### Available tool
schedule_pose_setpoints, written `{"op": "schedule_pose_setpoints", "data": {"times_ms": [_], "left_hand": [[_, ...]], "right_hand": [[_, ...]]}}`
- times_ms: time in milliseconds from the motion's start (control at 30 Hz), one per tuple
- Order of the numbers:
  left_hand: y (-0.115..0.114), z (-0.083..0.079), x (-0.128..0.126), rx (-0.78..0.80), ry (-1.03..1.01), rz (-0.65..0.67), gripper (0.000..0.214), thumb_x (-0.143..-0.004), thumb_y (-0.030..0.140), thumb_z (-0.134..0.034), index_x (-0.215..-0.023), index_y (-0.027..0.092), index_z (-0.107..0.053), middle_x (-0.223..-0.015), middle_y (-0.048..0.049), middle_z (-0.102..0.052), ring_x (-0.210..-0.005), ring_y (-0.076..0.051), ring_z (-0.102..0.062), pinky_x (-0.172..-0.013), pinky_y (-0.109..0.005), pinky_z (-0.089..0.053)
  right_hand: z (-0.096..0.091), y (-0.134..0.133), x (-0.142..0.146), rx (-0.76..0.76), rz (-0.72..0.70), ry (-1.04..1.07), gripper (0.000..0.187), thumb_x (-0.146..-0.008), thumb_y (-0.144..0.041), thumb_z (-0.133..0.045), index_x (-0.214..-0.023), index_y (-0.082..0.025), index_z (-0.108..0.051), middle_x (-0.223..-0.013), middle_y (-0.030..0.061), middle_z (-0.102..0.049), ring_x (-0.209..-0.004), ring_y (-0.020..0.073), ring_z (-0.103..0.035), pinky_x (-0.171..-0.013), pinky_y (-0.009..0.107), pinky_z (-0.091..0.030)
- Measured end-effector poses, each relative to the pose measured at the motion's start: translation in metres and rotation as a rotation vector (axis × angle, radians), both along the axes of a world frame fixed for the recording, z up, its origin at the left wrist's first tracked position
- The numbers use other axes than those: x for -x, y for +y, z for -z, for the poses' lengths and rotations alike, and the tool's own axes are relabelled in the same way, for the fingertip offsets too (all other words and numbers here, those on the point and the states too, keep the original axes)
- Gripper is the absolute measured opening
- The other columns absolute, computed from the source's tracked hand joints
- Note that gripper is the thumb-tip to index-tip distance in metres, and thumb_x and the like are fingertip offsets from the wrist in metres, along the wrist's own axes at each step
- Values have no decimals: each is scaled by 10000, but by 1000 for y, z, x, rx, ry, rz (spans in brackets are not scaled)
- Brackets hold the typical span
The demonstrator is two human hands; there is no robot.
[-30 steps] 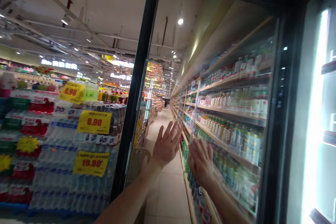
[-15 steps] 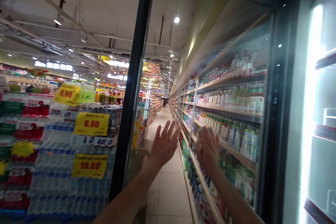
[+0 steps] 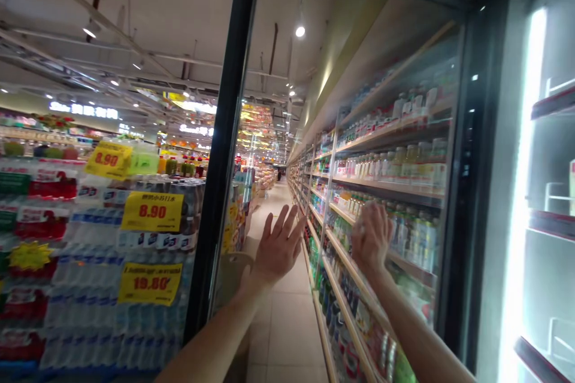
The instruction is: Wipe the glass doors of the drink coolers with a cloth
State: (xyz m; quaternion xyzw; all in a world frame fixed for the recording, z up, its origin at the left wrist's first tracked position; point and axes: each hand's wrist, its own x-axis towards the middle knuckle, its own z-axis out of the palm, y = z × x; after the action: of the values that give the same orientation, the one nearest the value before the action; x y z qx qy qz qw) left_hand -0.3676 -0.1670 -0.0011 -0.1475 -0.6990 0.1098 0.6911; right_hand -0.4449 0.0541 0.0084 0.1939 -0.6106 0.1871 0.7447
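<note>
A glass cooler door (image 3: pixel 314 131) with a black frame stands swung open in front of me. My left hand (image 3: pixel 278 248) lies flat against the glass with its fingers spread, holding nothing. My right hand (image 3: pixel 372 236) is also flat on the glass, a little higher and to the right, fingers together and stretched upward. Through the pane I see a long supermarket aisle and shelves of drink bottles (image 3: pixel 395 161).
The lit cooler interior with red-edged shelves (image 3: pixel 550 221) is at the right. Stacked packs of bottled water with yellow price signs (image 3: pixel 151 210) fill the left. The tiled aisle floor (image 3: pixel 285 323) runs ahead.
My right hand has slid up and to the right across the glass. My left hand has stayed nearly in place. The view has shifted slightly.
</note>
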Motion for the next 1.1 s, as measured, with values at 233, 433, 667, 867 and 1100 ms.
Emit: {"op": "schedule_pose_setpoints", "data": {"times_ms": [233,433,667,867,1100], "left_hand": [[-3,1,3,-7,1,7,502,-869,248,-464,-1363,219,-388,-1424,-64,-410,-1393,-204,-212,-1154,-433,-122],[-2,1,4,-9,6,7,497,-859,236,-473,-1351,216,-406,-1418,-69,-418,-1396,-204,-202,-1154,-433,-121],[-2,0,4,-8,9,24,499,-865,241,-472,-1358,219,-398,-1419,-76,-415,-1388,-207,-226,-1152,-434,-133],[-2,0,3,-14,4,14,488,-869,225,-461,-1353,218,-403,-1413,-69,-424,-1393,-199,-208,-1154,-430,-131],[-1,-1,3,-6,4,24,481,-864,226,-460,-1343,207,-416,-1410,-88,-426,-1386,-216,-232,-1144,-449,-141]], "right_hand": [[-2,22,7,-201,36,-3,438,-838,-241,-442,-1268,-223,-524,-1356,101,-490,-1321,262,-361,-1076,508,-259],[-21,45,22,292,24,-32,458,-848,-248,-398,-1265,-106,-527,-1360,202,-458,-1298,325,-379,-1012,553,-326],[20,-34,-18,-540,-50,34,438,-814,-206,-476,-1243,-269,-537,-1337,42,-519,-1347,230,-324,-1126,480,-182],[-19,40,18,189,48,-8,421,-865,-260,-415,-1254,-152,-538,-1348,166,-481,-1295,298,-388,-1024,529,-323],[13,-24,-15,-359,-36,7,416,-832,-222,-459,-1238,-255,-543,-1346,63,-503,-1346,246,-320,-1102,482,-223]]}}
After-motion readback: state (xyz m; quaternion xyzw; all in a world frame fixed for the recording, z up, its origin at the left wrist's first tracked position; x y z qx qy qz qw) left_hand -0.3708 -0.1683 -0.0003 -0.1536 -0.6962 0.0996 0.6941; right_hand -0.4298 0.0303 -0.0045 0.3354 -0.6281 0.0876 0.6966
